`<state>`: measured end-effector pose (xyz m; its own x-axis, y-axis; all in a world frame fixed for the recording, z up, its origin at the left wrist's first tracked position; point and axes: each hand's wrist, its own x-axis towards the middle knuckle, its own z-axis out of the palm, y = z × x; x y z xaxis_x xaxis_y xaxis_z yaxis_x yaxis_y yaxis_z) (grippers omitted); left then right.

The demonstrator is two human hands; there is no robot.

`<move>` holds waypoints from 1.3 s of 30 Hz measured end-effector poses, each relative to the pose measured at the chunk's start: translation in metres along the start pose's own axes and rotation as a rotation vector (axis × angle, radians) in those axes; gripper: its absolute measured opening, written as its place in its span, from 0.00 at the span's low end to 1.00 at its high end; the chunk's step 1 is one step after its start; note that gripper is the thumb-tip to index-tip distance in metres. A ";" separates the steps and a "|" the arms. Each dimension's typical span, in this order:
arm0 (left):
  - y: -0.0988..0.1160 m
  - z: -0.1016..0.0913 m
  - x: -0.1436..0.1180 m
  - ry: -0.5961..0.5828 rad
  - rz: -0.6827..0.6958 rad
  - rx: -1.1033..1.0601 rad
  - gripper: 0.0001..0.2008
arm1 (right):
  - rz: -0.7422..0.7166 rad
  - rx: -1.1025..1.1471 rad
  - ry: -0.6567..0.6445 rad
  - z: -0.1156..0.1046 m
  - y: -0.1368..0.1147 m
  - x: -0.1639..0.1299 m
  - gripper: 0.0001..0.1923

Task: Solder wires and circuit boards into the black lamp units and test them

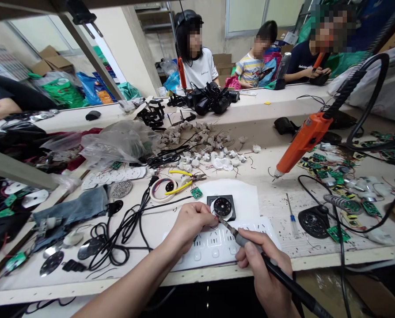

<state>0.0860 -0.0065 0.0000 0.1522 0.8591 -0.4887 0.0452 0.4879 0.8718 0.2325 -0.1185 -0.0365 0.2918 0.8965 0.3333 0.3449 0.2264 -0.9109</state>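
My right hand (263, 260) grips a soldering iron (277, 269) by its grey and black handle. The iron's metal tip points up and left, close to a round black disc (223, 206) with small marks around it. This disc sits on a white round part in a square black holder (231, 214). My left hand (194, 219) pinches at the disc's lower left edge; a speck of red shows at the fingertips, but the held item is too small to make out. Beneath both hands lies a white power strip (215, 252) with several sockets.
An orange electric screwdriver (300, 141) hangs at the right above green circuit boards (338, 176). Yellow-handled pliers (180, 189), a tape roll (159, 190) and black cables (131, 234) lie left of the holder. Small white parts (197, 159) are heaped behind. Several people sit across the table.
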 end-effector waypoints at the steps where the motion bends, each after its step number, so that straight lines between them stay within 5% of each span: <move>1: 0.000 0.000 0.000 -0.001 -0.002 -0.005 0.13 | 0.005 0.003 -0.001 0.000 0.000 0.000 0.10; 13: -0.003 -0.002 -0.001 -0.027 -0.001 -0.051 0.14 | 0.066 0.045 -0.005 0.001 0.001 -0.001 0.11; 20: -0.002 -0.001 -0.003 -0.020 -0.004 -0.035 0.13 | 0.304 0.150 0.104 0.010 -0.006 -0.001 0.16; 28: 0.005 -0.006 -0.005 -0.003 -0.023 0.037 0.08 | 0.323 0.264 0.037 0.000 -0.002 0.001 0.17; 39: 0.003 -0.006 -0.006 0.002 -0.043 0.016 0.09 | 0.294 0.301 0.116 0.006 -0.002 -0.001 0.18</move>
<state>0.0791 -0.0088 0.0053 0.1474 0.8375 -0.5261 0.0678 0.5221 0.8502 0.2260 -0.1174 -0.0361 0.4431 0.8946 0.0585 -0.0384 0.0842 -0.9957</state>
